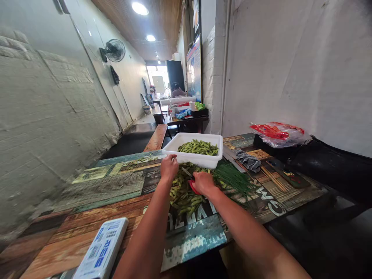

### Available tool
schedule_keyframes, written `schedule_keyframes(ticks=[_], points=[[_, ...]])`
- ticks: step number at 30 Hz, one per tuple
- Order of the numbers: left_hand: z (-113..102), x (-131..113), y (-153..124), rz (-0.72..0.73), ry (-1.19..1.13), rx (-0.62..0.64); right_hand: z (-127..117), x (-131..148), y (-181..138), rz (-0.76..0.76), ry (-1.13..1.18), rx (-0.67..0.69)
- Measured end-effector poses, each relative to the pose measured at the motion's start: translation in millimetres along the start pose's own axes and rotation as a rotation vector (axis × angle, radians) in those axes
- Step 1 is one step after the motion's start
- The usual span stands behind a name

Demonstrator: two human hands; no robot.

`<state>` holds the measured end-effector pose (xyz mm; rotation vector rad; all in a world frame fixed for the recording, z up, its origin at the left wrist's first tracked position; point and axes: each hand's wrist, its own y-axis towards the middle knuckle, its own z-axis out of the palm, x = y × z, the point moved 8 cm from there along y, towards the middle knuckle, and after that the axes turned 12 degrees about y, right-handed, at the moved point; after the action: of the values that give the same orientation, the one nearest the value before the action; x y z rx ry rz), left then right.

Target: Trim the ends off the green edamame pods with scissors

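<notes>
My right hand (204,183) is closed round red-handled scissors (194,186), whose blades point up and left over a heap of green soybean pods (186,197) on the table. At the near left corner of a white plastic tub (193,158), my left hand (169,167) has its fingers pressed together; whatever they may hold is hidden or too small to make out. More trimmed-looking pods (199,147) lie inside the tub. A bunch of long green chives (234,178) rests to the right of the heap.
A knife (235,161), a grey cloth (249,160), wooden skewers (274,179) and a phone-like dark slab (289,174) lie to the right. A plastic-wrapped red package (279,133) sits behind them. Front left is a white box (101,248). Far back, a person (177,91) sits.
</notes>
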<state>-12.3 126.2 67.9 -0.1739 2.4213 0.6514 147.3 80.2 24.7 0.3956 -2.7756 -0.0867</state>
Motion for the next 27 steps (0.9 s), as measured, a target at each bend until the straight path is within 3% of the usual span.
schedule_keyframes(ticks=[4,7,12,16,20,23,27], points=[[2,46,-29,-0.094,0.041,0.106,-1,-5,1,0.034,0.000,-0.030],[9,58,-51,-0.114,0.077,0.169,-1,-7,2,0.050,-0.003,-0.047],[15,50,-66,-0.072,0.089,0.177,-1,-6,2,0.046,-0.017,-0.065],[17,45,-64,0.048,-0.020,0.227,-2,-6,2,0.048,-0.019,-0.074],[14,42,-63,0.165,0.169,0.212,-5,-5,1,0.057,-0.008,-0.096],[13,39,-63,0.176,0.257,0.215,-6,-5,0,0.067,0.006,-0.101],[6,35,-62,0.112,0.031,0.144,-4,0,-2,0.047,0.045,-0.086]])
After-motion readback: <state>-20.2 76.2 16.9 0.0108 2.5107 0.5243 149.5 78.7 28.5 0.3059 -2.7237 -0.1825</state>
